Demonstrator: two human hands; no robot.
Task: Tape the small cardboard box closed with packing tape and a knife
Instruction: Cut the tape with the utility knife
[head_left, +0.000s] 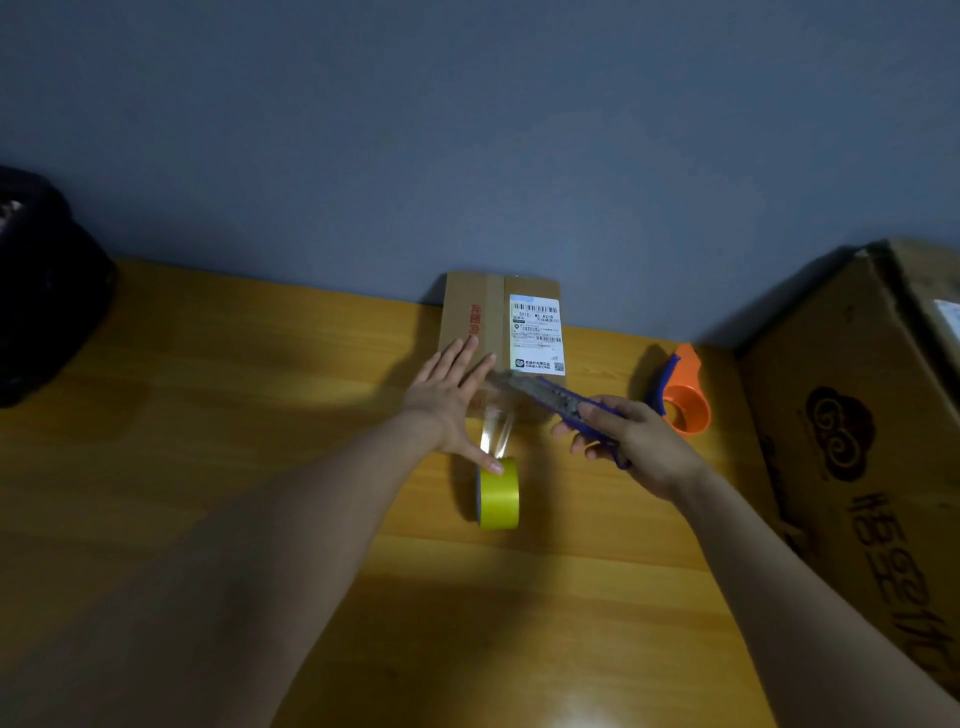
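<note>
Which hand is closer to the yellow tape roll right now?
Left. The left hand has its thumb touching the yellow tape roll; the right hand holds the knife apart from it.

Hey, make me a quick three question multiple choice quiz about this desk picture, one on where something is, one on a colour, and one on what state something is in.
1. Where does the orange and blue plastic tape dispenser sit?
A. Right of the small brown cardboard box
B. On top of that box
C. Left of the yellow roll

2. What colour is the roll of packing tape standing on the wooden table?
A. Red
B. Yellow
C. White

3. What is the right hand doing?
A. Lying open and empty
B. Pressing flat on the box
C. Gripping the purple-handled utility knife

Answers: 1 A, it rests between the small box and the large carton. 2 B, its outer face is yellow. 3 C, the fingers wrap the handle, while the left hand lies flat, fingers spread, over the box's near end.
</note>
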